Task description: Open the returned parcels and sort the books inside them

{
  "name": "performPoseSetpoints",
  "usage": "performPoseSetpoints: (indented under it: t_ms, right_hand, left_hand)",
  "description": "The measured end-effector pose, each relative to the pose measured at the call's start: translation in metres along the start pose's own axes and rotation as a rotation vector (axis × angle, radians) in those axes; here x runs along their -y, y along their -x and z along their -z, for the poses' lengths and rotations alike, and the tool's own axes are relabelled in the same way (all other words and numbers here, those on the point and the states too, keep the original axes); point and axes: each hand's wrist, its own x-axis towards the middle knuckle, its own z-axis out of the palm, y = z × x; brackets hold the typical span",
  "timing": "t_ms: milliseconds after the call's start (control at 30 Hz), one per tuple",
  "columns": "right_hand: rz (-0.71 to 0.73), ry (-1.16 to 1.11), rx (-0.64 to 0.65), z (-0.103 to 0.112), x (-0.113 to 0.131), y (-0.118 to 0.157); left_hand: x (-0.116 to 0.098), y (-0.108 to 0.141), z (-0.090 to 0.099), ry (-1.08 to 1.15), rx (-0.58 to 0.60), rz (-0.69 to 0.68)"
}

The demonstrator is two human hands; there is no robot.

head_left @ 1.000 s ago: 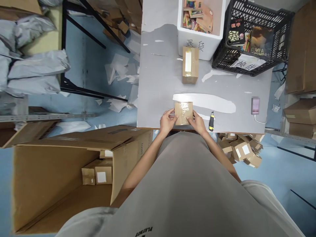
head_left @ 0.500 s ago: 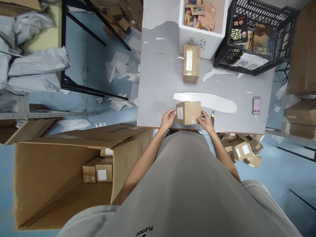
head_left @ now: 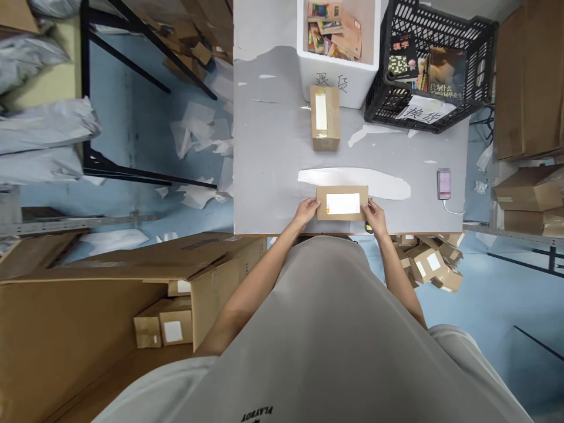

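Between my hands is a small cardboard box (head_left: 321, 215) at the table's front edge, its face with a white label turned up toward me. My left hand (head_left: 306, 211) grips the box's left end with fingers and thumb. At the right end, my right hand (head_left: 375, 217) is closed on the box's edge. A yellow and black box cutter (head_left: 369, 227) lies partly hidden beside my right hand. Farther back on the grey table (head_left: 273, 153) stands a second cardboard box (head_left: 332, 126), taped, with a white label strip on top.
At the back are a white foam bin (head_left: 339, 82) of booklets and a black crate (head_left: 374, 108) of books. A phone (head_left: 444, 183) with a cable lies right. A large open carton (head_left: 220, 305) holding boxes stands at my left; more boxes (head_left: 427, 264) lie on the floor right.
The box in my hands has been turned so that its labelled face now points up. My right hand has closed on its right end. The view has shifted slightly.
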Motion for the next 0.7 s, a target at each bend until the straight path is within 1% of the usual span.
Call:
performPoseSetpoints:
  t_ms: [100,200,300,367,433,500,700]
  right_hand:
    - [-0.017,-0.085,0.074,-0.013,-0.004,0.000]
    - [-0.060,-0.155,0.150,-0.037,-0.007,-0.001]
    - [-0.111,-0.153,0.216,-0.066,-0.009,-0.003]
    - [-0.102,-0.117,0.269,-0.081,-0.009,-0.007]
    - [-0.084,-0.076,0.317,-0.090,-0.011,-0.012]
    - [-0.080,-0.036,0.332,-0.093,-0.014,-0.019]
    - [-0.092,0.102,0.211,-0.088,-0.026,-0.036]
  left_hand:
    - [-0.007,0.007,0.020,-0.010,-0.052,-0.038]
    - [-0.010,0.016,0.049,-0.057,-0.131,-0.051]
    - [-0.008,0.026,0.074,-0.090,-0.234,0.000]
    - [-0.005,0.030,0.086,-0.089,-0.285,0.050]
    - [-0.001,0.032,0.095,-0.076,-0.308,0.085]
    - [0.003,0.032,0.100,-0.056,-0.316,0.106]
    - [0.008,0.022,0.105,-0.015,-0.343,0.099]
